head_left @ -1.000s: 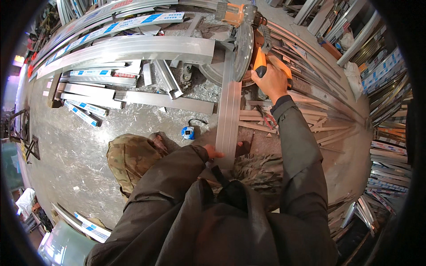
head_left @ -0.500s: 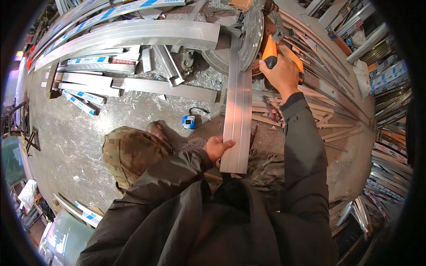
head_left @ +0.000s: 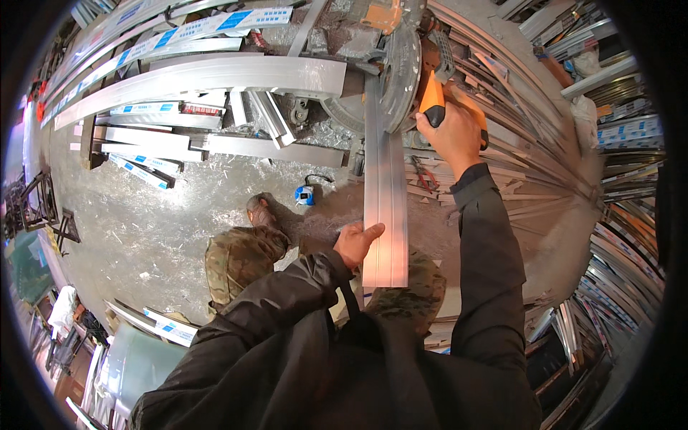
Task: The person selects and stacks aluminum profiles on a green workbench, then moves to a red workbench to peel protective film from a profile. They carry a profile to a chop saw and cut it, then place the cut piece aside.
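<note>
A long, flat, silvery metal profile (head_left: pixel 385 193) lies lengthwise ahead of me, its far end under the round blade guard of a miter saw (head_left: pixel 401 79). My left hand (head_left: pixel 355 244) grips the profile's left edge near its close end, thumb on top. My right hand (head_left: pixel 456 136) is wrapped round the saw's orange and black handle (head_left: pixel 434 100), right of the guard. The guard covers the blade, and I cannot tell whether the blade touches the metal.
A blue tape measure (head_left: pixel 304 195) lies on the floor left of the profile. Red-handled pliers (head_left: pixel 424 175) are among strips to the right. Metal profiles (head_left: pixel 215 75) are stacked at the far left, and more bundles (head_left: pixel 623 272) line the right side. My boot (head_left: pixel 264 213) stands ahead left.
My view has shifted, and my left leg and boot show more fully. The saw head appears slightly lower over the profile. Both hands keep their grips.
</note>
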`<state>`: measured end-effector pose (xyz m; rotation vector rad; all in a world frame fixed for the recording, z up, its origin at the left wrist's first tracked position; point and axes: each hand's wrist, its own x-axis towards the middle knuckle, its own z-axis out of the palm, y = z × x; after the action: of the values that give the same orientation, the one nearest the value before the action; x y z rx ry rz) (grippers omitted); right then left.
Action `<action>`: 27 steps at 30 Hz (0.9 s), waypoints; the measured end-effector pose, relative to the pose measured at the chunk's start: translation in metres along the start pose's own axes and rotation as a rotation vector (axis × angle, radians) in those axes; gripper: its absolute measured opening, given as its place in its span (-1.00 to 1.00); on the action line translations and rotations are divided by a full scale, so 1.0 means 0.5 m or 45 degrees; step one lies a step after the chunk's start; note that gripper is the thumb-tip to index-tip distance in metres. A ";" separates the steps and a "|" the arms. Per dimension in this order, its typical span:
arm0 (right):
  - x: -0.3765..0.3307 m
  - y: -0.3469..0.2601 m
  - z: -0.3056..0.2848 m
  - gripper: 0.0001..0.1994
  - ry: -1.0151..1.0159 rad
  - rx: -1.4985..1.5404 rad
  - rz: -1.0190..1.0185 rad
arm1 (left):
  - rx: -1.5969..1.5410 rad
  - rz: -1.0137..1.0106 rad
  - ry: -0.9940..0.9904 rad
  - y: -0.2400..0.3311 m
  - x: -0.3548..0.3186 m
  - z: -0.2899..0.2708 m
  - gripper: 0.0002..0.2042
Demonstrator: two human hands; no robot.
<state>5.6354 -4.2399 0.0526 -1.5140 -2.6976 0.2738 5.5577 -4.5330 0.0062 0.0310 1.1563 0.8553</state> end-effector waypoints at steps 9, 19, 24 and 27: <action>0.067 0.008 -0.071 -0.46 -0.110 0.017 -0.014 | -0.330 -0.069 0.086 0.217 -0.046 0.096 -0.68; 0.163 0.005 -0.163 -0.50 -0.278 0.054 0.043 | -0.583 -0.195 0.106 0.354 -0.020 0.144 -0.73; 0.203 0.003 -0.198 -0.51 -0.341 0.047 0.054 | -0.663 -0.189 -0.084 0.412 0.022 0.137 -0.73; 0.210 0.014 -0.195 -0.50 -0.329 0.049 0.061 | -0.661 -0.141 -0.058 0.487 -0.004 0.163 -0.75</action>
<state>5.5979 -4.1339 0.1414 -1.6380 -2.8285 0.5568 5.4835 -4.3335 0.1498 -0.4336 0.8577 1.0272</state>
